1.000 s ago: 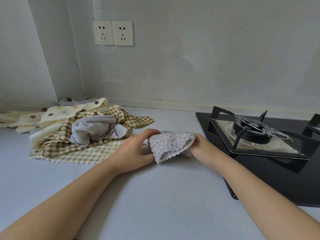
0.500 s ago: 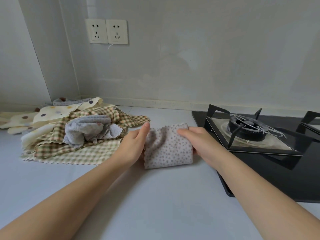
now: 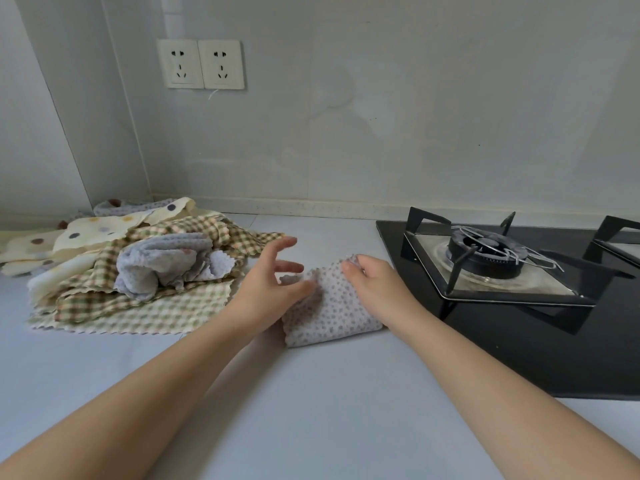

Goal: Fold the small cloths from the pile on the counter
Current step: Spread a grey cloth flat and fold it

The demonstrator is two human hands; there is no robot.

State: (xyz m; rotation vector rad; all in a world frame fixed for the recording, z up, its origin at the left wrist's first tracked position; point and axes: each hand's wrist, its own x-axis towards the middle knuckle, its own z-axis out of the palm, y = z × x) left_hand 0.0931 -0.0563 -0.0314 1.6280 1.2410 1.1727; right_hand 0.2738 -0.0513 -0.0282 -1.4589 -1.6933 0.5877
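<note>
A folded white cloth with small grey dots (image 3: 332, 308) lies flat on the pale grey bench (image 3: 311, 403), just left of the black glass gas hob (image 3: 512, 358). The left hand (image 3: 266, 289) is spread, its thumb touching the cloth's edge farthest from the hob. The right hand (image 3: 377, 289) bends its fingertips onto the cloth's back corner nearest the hob; whether they pinch or only press cannot be told. The heap of checked and spotted cloths (image 3: 138, 282) lies well left of the hob.

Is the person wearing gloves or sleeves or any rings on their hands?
No. The left hand and right hand are bare: no gloves, rings, watch or bracelet show. No sleeves show either, right to the picture's edge. The nails look short and unpainted.
</note>
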